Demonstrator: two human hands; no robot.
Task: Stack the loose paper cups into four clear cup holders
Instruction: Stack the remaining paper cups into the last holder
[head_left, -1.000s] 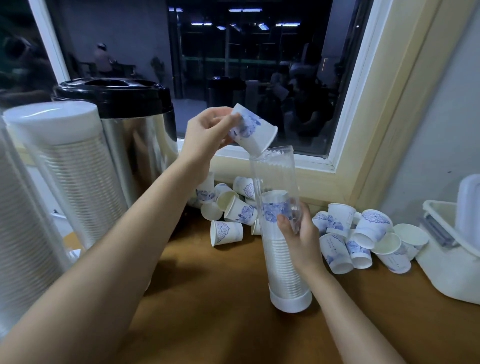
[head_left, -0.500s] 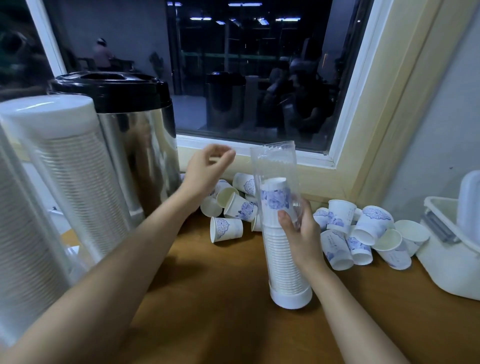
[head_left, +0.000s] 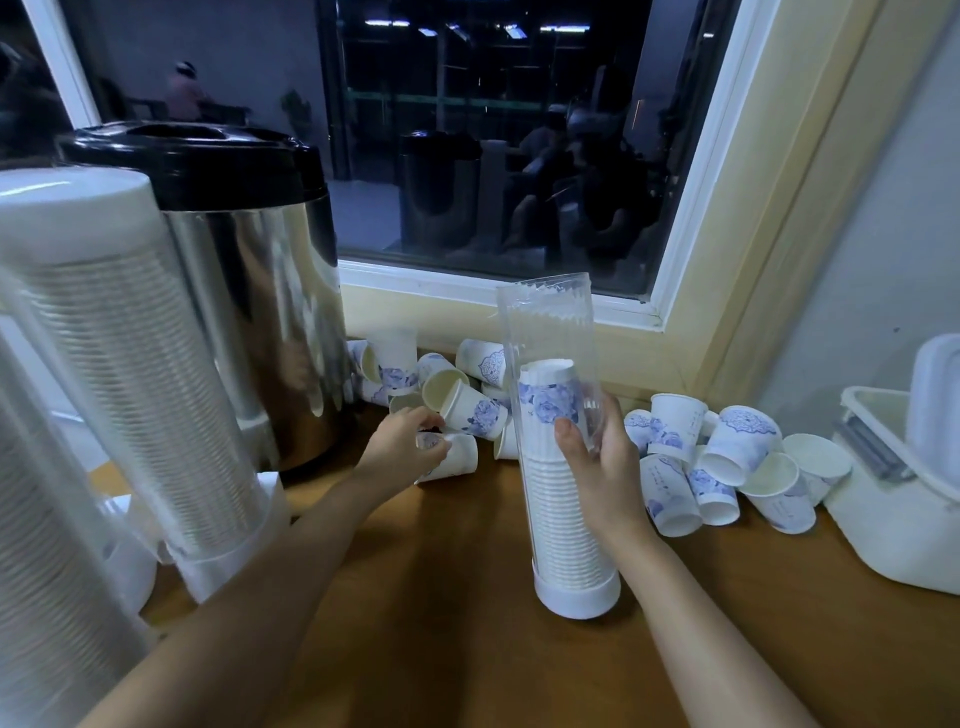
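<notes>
The left hand (head_left: 402, 447) has its fingers curled round the base end of a lying cup (head_left: 460, 457), which rests on its side on the wooden counter (head_left: 457, 623) and points toward 3 o'clock from the palm. The right hand (head_left: 605, 462) is clamped round the middle of the upright clear holder (head_left: 545, 322), thumb on the near wall. Inside it a stack of cups (head_left: 556, 509) rises from the white base (head_left: 576, 597) to just above the fingers; the top cup shows a blue flower print. Faint marks on some cups are too small to read.

At 12 o'clock from the left hand lies 1 heap of loose cups (head_left: 475, 410); at 3 o'clock from the right hand lies another heap (head_left: 737, 447). At 9 o'clock stand a steel urn (head_left: 249, 312) and filled holders (head_left: 130, 374).
</notes>
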